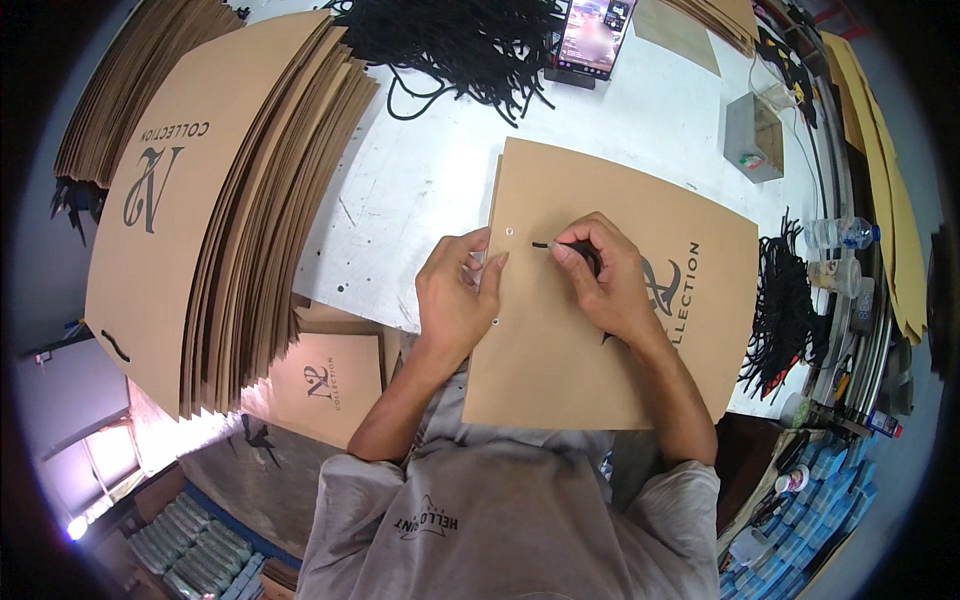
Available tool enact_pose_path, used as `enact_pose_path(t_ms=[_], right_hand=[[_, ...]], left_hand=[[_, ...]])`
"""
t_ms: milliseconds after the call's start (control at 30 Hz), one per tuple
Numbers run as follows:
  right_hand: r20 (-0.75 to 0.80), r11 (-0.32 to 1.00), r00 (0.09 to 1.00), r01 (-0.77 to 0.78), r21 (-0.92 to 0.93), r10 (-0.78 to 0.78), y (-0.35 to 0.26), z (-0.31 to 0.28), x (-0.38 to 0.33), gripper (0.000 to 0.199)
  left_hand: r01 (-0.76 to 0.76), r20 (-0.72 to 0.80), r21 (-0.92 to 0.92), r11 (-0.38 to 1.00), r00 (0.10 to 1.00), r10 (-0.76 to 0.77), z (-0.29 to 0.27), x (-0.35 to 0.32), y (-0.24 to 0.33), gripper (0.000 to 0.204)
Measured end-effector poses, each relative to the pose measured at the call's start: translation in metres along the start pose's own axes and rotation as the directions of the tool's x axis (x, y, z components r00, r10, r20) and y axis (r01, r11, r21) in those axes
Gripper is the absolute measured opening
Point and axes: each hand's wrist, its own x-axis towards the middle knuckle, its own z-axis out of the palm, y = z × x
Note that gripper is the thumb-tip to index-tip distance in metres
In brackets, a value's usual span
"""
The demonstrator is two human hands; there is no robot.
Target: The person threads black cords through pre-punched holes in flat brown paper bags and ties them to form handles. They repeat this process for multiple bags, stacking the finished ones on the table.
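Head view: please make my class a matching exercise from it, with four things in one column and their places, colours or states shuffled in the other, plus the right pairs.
Column one
1. Left hand
2. Right hand
3. Phone
4. Bottle

Column two
A. Clear, with a blue cap
B. At the left edge of the paper bag
C. Lit up
D. Pinching a black cord

Pairs: 1-B, 2-D, 3-C, 4-A
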Motion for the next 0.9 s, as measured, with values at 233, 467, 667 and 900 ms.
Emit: enact_pose_path(t_ms=[233, 467, 667, 900], right_hand=[[0.085, 0.984, 0.988, 0.135, -0.115, -0.126, -0.004, 0.011, 0.008, 0.011], [0.147, 0.989, 0.989, 0.012, -0.15, 0.01, -0.008, 0.005, 0.01, 0.012], [0.201, 0.987, 0.978, -0.024, -0.158, 0.056, -0.005, -0.001, 0.007, 0.012], [0.172, 0.987, 0.985, 0.057, -0.148, -0.031, 0.002, 0.007, 0.005, 0.01]], left_hand=[[-0.31, -0.065, 0.204, 0.928, 0.942, 0.329, 0.002, -0.019, 0.009, 0.033], [0.478, 0.386, -0.642, 0.6, 0.877, -0.287, -0.005, 0.006, 0.004, 0.025], [0.483, 0.545, -0.5, 0.719, 0.821, -0.172, -0.003, 0.016, -0.003, 0.034], [0.406, 0.494, -0.563, 0.72, 0.864, -0.101, 0.006, 0.017, -0.005, 0.023]])
